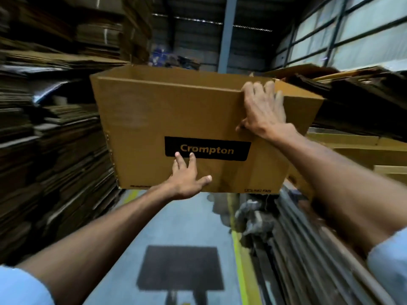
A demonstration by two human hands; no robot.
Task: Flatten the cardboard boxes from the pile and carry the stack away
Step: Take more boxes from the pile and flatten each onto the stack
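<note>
A brown cardboard box [154, 115] with a black "Crompton" label is held up in the air in front of me, still in its box shape. My left hand [187, 177] presses flat against its near face at the lower edge, fingers spread on the label. My right hand [262, 108] grips the upper right corner, fingers hooked over the top edge. More brown boxes [361, 150] lie in a pile to the right behind it.
Tall stacks of flattened cardboard [55, 139] wall in the left side. Leaning flat sheets [308, 249] and crumpled grey wrapping [251, 216] fill the lower right. A narrow grey floor aisle [176, 227] with a yellow line and a dark mat [180, 267] runs below.
</note>
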